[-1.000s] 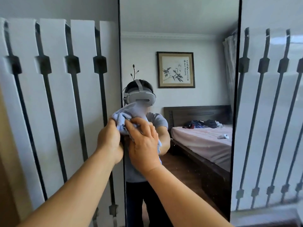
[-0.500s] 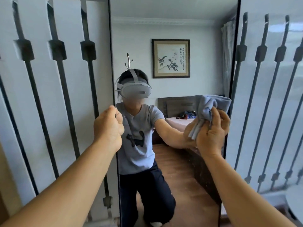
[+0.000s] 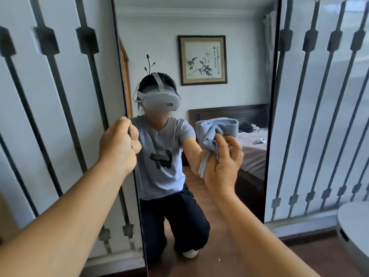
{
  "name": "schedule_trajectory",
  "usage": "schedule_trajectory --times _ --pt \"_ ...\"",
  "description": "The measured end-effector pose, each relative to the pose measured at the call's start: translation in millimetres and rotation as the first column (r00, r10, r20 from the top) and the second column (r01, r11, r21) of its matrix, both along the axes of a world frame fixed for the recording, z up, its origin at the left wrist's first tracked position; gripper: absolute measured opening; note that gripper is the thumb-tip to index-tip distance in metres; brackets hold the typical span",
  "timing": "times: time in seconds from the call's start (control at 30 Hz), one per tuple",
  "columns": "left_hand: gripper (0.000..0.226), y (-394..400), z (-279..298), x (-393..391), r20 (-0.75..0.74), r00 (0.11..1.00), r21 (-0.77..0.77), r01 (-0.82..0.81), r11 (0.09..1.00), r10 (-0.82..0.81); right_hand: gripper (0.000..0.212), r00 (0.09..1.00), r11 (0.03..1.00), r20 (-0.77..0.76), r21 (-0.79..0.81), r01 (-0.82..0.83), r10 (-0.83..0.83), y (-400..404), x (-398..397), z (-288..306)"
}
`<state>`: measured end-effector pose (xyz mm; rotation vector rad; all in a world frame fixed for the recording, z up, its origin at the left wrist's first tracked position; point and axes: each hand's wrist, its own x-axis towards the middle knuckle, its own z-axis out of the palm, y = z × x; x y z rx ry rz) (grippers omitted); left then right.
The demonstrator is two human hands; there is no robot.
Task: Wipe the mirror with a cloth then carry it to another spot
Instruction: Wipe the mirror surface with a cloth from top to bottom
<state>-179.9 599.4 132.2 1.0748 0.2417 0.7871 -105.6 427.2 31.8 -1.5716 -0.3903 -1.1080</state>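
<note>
A tall mirror (image 3: 229, 27) with a thin black frame leans upright against a white panelled wall and fills the middle of the head view. My left hand (image 3: 117, 144) is closed around the mirror's left edge at about mid height. My right hand (image 3: 224, 162) clutches a bunched light blue cloth (image 3: 215, 130) and presses it on the glass, right of centre. The glass reflects a kneeling person wearing a headset, a bed and a framed picture.
White wall panels with dark vertical bars (image 3: 50, 116) flank the mirror on both sides. A round white object (image 3: 355, 232) stands at the lower right on the dark wood floor (image 3: 309, 254). The mirror's base rests near the skirting.
My right hand swept the cloth from the mirror's left edge to its right edge, then came back left and down. My left hand stayed on the left edge. The camera dropped lower.
</note>
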Motion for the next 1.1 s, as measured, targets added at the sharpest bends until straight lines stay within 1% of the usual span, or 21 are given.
schedule_trajectory --times 0.1,0.2,0.27,0.37,0.47,0.53,0.57,0.6,0.67,0.7,0.8,0.83,0.9,0.97,1.03,1.1 --pt "0.028 4.5 -15.0 -3.4 -0.062 0.998 0.046 0.0 0.999 0.002 0.033 0.994 0.981 0.101 -0.193 -0.013 0.033 43.9 -24.0 -18.7" --pt "0.027 13.1 -40.1 -8.2 -0.181 0.982 0.106 0.075 0.992 -0.055 0.033 0.977 0.929 0.152 -0.36 -0.088 0.152 81.5 -50.4 -32.3" --pt "0.027 14.6 -52.5 -13.8 -0.237 0.969 0.092 0.094 0.991 -0.07 0.038 0.971 0.912 0.145 -0.392 -0.12 0.191 96.8 -63.0 -37.8" --pt "0.038 12.7 -63.0 -20.0 -0.262 0.963 0.086 0.088 0.992 -0.062 0.044 0.972 0.9 0.125 -0.416 -0.13 0.198 101.3 -65.5 -41.8" --pt "0.041 5.7 -67.7 -24.3 -0.207 0.973 0.037 0.111 0.993 -0.101 0.039 0.969 0.887 0.146 -0.447 -0.115 0.199 92.4 -60.2 -43.6" --pt "0.039 2.0 -71.3 -24.9 -0.167 0.979 -0.001 0.115 0.993 -0.114 0.036 0.974 0.905 0.148 -0.415 -0.095 0.17 82.2 -53.2 -44.8" --pt "0.038 1.4 -73.9 -24.4 -0.145 0.983 0.004 0.112 0.994 -0.11 0.036 0.981 0.918 0.135 -0.388 -0.079 0.141 75.2 -48.1 -45.5" --pt "0.037 -0.2 -75.8 -25.1 -0.133 0.986 0.018 0.105 0.994 -0.102 0.038 0.988 0.931 0.116 -0.361 -0.052 0.101 67.1 -42.4 -46.8" --pt "0.034 -1.8 -80.9 -24.9 -0.161 0.984 0.072 0.087 0.994 -0.074 0.047 0.996 0.951 0.087 -0.31 0.009 0.019 48.3 -31.3 -49.5" --pt "0.033 -2.6 -83.3 -23.4 -0.162 0.985 0.076 0.08 0.994 -0.066 0.049 0.997 0.957 0.079 -0.29 0.028 -0.005 37.4 -26.9 -50.4" --pt "0.027 -4.8 -85.0 -19.8 -0.128 0.99 0.066 0.065 0.996 -0.056 0.033 0.999 0.978 0.035 -0.21 0.007 0.0 1.7 -15.4 -51.6" --pt "0.026 -4.1 -86.1 -18.3 -0.122 0.991 0.065 0.06 0.996 -0.051 0.031 1.0 0.985 0.012 -0.173 0.002 0.0 -10.3 -10.2 -52.4" --pt "0.028 -6.5 -87.2 -16.0 -0.111 0.994 0.064 0.03 0.997 -0.023 0.034 0.999 0.995 -0.025 -0.1 0.024 -0.027 -34.1 3.2 -54.2" --pt "0.034 -8.7 -88.8 -11.7 -0.106 0.994 0.052 -0.02 0.998 0.026 0.042 0.994 0.998 -0.092 -0.013 0.059 -0.06 -54.3 14.1 -55.2" --pt "0.036 -12.4 -89.3 -10.7 -0.101 0.992 0.047 -0.075 0.996 0.079 0.042 0.986 0.993 -0.14 0.064 0.101 -0.091 -69.9 21.2 -56.2" --pt "0.035 -12.9 -90.1 -9.7 -0.089 0.993 0.049 -0.078 0.996 0.082 0.04 0.98 0.987 -0.158 0.087 0.133 -0.119 -77.7 23.2 -57.4"
